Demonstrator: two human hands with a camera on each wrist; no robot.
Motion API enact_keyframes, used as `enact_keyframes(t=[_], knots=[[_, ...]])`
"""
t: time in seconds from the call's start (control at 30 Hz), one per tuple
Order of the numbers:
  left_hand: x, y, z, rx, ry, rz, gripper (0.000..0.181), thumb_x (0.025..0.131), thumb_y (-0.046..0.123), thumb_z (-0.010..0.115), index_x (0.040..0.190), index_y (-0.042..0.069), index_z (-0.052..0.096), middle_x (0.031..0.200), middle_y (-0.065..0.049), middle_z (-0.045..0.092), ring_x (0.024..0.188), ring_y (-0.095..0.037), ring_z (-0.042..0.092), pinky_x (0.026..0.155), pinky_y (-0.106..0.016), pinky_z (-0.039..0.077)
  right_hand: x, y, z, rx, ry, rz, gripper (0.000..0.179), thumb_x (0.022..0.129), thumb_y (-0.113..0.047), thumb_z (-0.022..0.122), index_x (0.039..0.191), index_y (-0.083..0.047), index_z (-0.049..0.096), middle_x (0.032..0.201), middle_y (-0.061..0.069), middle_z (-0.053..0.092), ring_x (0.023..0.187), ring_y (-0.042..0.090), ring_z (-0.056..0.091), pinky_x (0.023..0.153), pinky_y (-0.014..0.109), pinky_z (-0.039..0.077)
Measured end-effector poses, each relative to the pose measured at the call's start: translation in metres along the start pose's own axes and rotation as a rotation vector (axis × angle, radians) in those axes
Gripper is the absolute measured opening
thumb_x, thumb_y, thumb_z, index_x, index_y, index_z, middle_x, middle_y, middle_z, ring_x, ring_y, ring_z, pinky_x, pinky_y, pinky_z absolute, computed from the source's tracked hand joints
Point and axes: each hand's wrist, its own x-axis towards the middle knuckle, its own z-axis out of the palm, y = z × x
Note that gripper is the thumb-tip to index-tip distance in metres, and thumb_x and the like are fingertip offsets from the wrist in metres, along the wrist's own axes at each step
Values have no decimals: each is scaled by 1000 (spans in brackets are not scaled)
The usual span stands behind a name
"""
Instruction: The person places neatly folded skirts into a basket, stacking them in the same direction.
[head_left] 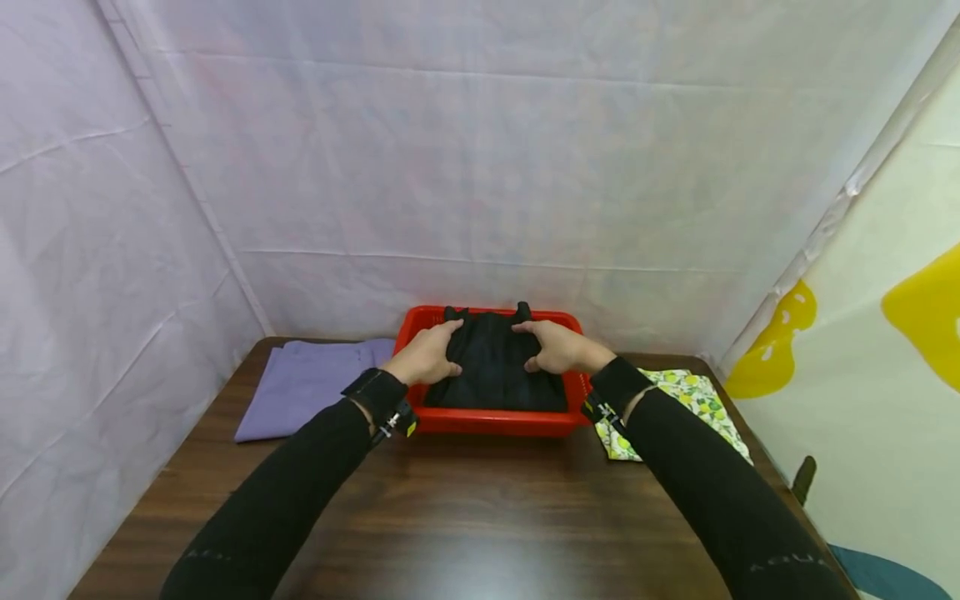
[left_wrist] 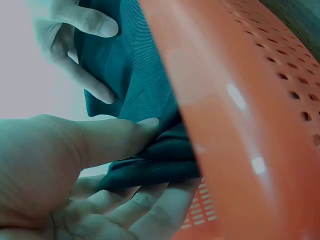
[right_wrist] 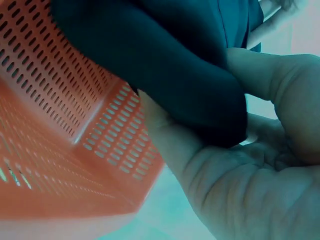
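A folded black cloth (head_left: 491,367) lies in a red plastic basket (head_left: 495,423) near the table's far edge. My left hand (head_left: 427,354) grips the cloth's left side. In the left wrist view, the left thumb presses on top of the folded layers (left_wrist: 150,175) while the fingers reach beneath them. On the opposite side, my right hand (head_left: 558,346) holds the cloth. The right wrist view shows its thick folded edge (right_wrist: 200,100) between the right thumb and fingers, beside the basket's slotted wall (right_wrist: 55,75). The underside of the cloth is mostly hidden.
Left of the basket lies a folded purple cloth (head_left: 307,383). A folded white cloth with a lemon print (head_left: 697,404) lies to the right, partly behind my right forearm. White sheeting (head_left: 480,167) rises behind the brown wooden table (head_left: 480,508).
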Motion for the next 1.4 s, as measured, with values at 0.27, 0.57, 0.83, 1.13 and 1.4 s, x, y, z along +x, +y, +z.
enact_keyframes(t=[0.27,0.57,0.83,1.13,1.4], knots=[[7,-9,9,68,-23,-20,108,92,24,101,181,6,41,177,-22,57,159,-43,61,132,-56,52,6,2,2,34,-71,61,81,107,-6,82,179,-7,45,188,26,37,172,42,43,142,60,38],[1,-6,5,75,-29,-96,103,92,27,101,178,10,46,169,-21,65,145,-40,72,124,-54,59,3,3,3,-21,-93,113,81,107,-8,82,177,1,43,176,28,53,143,46,68,122,56,59],[-34,14,-10,137,66,-27,76,95,36,97,157,3,69,155,-23,75,142,-40,72,121,-55,60,-11,10,0,-99,1,91,70,110,-20,81,171,2,53,171,29,59,159,46,58,132,61,50],[-92,67,-39,44,96,56,52,109,22,83,154,-4,71,154,-27,75,148,-43,70,128,-58,55,-34,23,6,-13,221,-34,54,112,-15,78,160,5,65,161,28,69,131,42,79,114,59,64],[-111,75,-34,-28,107,135,46,112,21,80,153,1,74,150,-21,78,122,-40,81,107,-54,67,-68,43,18,19,413,-47,48,115,-16,74,160,-1,67,160,28,67,137,50,69,115,67,59]])
